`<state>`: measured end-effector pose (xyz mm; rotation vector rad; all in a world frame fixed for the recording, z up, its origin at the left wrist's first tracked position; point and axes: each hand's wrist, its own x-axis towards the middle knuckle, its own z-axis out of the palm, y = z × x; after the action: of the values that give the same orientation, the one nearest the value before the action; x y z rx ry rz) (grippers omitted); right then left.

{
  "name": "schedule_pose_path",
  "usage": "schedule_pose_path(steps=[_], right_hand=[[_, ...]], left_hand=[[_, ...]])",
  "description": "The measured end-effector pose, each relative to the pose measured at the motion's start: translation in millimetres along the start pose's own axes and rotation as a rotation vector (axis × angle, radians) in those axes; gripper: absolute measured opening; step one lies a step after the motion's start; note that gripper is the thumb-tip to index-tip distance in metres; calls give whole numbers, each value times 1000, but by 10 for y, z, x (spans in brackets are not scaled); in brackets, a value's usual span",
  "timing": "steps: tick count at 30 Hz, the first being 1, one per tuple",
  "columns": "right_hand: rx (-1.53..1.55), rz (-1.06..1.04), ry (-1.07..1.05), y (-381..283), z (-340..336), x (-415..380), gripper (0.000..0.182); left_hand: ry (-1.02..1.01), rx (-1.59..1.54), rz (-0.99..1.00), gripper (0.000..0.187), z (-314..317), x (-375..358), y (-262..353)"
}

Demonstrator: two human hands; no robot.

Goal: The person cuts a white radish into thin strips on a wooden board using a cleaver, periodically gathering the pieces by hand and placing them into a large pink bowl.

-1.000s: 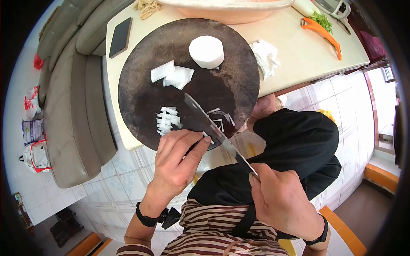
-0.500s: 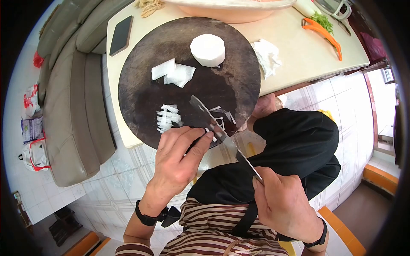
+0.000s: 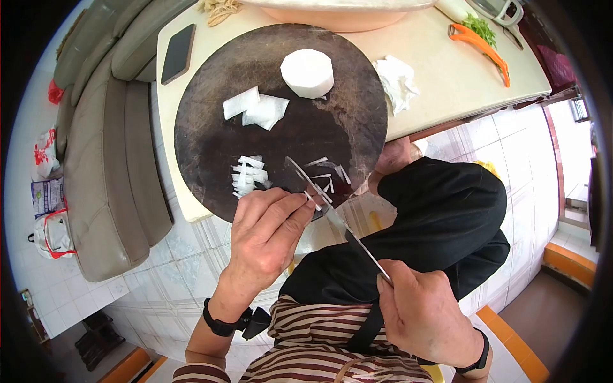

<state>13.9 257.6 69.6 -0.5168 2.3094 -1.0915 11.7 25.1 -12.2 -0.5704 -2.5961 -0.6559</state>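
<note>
My right hand (image 3: 424, 309) is closed around the handle of a kitchen knife (image 3: 365, 253), whose blade slants up and left over the near edge of a round dark chopping board (image 3: 204, 121). My left hand (image 3: 265, 233) has its fingers bent together, fingertips pressing a thin piece of white radish (image 3: 312, 200) against the board beside the blade. Just past the left knuckles lies a pile of white radish strips (image 3: 248, 176). A few loose strips (image 3: 342, 173) lie right of the blade. Farther back are flat radish slices (image 3: 266, 112) and a thick peeled radish chunk (image 3: 307, 74).
A cream table (image 3: 447, 96) carries the board. On it are a phone (image 3: 178, 54), a crumpled white tissue (image 3: 397, 83), an orange peeler (image 3: 480, 50), green leaves (image 3: 479, 29) and a large basin (image 3: 338, 18). A grey sofa (image 3: 105, 179) stands left.
The knife blade has come down slightly and turned more edge-on, its tip lower on the board. More of the loose strips right of it show. The left hand stays nearly in place.
</note>
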Motion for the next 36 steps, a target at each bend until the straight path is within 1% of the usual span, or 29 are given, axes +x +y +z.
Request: schedule_pose_path(steps=[9,15,18,21,23,24,25,27,36], right_hand=[[-41,-5,-2,-1,29,-9,13],[21,11,-63,7,4,41,9],[10,-25,-84,21,5,113,10],[-32,-81,-27,23,89,250,11],[-94,-168,38,18,129,364,13],[-95,-119,6,-6,113,357,14],[-94,-121,11,12,129,366,14],[-115,-166,123,71,181,407,14],[-70,-152,66,75,107,390,15]], left_hand=[[13,-7,15,24,17,10,-9],[9,-16,23,22,33,15,-21],[5,-17,21,23,26,21,-21],[-4,-19,20,23,19,15,-18],[-7,-17,22,24,12,23,3],[-13,-12,16,24,5,21,14],[-12,-9,21,24,11,-2,19],[17,1,6,27,39,-66,12],[6,-22,-30,35,17,-66,32]])
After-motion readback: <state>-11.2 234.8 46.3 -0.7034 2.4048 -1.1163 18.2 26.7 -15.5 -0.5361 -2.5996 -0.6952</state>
